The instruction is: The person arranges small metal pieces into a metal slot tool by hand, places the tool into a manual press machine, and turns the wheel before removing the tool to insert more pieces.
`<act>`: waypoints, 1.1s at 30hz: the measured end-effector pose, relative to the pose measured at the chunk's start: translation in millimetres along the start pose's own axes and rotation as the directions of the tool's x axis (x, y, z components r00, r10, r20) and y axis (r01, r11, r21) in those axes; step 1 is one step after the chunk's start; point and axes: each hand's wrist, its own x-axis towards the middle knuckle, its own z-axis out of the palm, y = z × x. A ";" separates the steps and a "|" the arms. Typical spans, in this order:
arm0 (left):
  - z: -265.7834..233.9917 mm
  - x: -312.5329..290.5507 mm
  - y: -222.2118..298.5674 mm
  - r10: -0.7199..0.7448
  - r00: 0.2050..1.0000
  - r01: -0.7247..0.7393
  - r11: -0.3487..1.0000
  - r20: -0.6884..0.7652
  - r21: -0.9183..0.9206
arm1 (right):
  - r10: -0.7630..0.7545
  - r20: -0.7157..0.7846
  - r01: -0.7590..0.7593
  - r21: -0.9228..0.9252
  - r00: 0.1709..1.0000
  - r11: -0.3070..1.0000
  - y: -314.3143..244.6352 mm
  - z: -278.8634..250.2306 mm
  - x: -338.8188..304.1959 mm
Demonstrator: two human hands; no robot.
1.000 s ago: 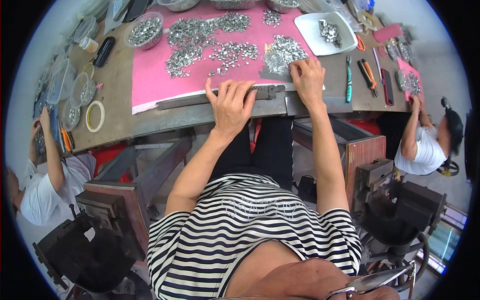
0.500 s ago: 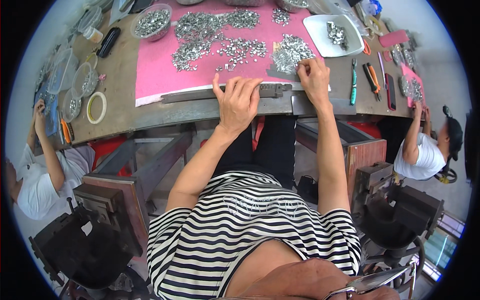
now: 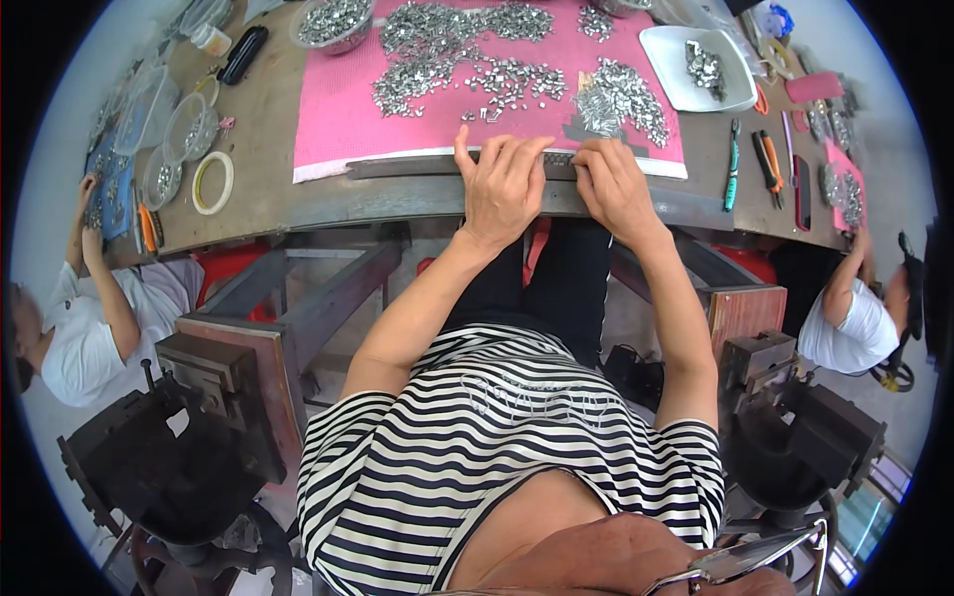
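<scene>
Head view. A long dark metal bar (image 3: 407, 167) lies along the near edge of the table (image 3: 268, 179), at the front border of the pink mat (image 3: 333, 124). Its placing there appears meant to keep it within reach of both hands.

The left hand (image 3: 502, 194) lies over the bar, fingers arched across it and the little finger lifted clear. It seems set there to steady the bar; whether it clasps or merely presses cannot be told.

The right hand (image 3: 611, 189) is just beside it, at the bar's right-hand part, fingertips drawn together. Whether they pinch anything cannot be told, since the fingers themselves hide the spot.

Just beyond the right hand is a heap of small metal pieces (image 3: 636, 104), presumably put there for a short reach. Further loose pieces (image 3: 517, 84) are spread on the mat to its left. A white tray (image 3: 676, 74) at the mat's right corner confines a smaller batch.

Orange-handled pliers (image 3: 769, 164) and a teal-handled tool (image 3: 732, 164) lie on the bare table to the right, apart from the pieces, probably to leave the mat for small parts.
</scene>
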 end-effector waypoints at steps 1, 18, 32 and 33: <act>-0.2 0.1 -0.1 -0.001 1.000 0.001 1.000 0.000 0.001 | -0.001 0.000 0.001 0.001 1.000 1.000 0.1 -0.7 0.8; 14.7 2.3 5.0 0.109 0.992 -0.108 0.994 0.058 -0.022 | 0.429 -0.360 -0.344 0.276 0.828 0.897 4.8 15.8 -27.5; 16.2 9.7 15.8 0.016 0.991 -0.010 0.999 0.131 -0.046 | 0.415 -0.380 -0.345 0.241 0.827 0.907 4.7 17.6 -27.2; 14.5 9.9 14.4 0.015 0.989 -0.006 0.998 0.150 -0.056 | 0.414 -0.377 -0.342 0.245 0.829 0.907 3.9 17.3 -26.7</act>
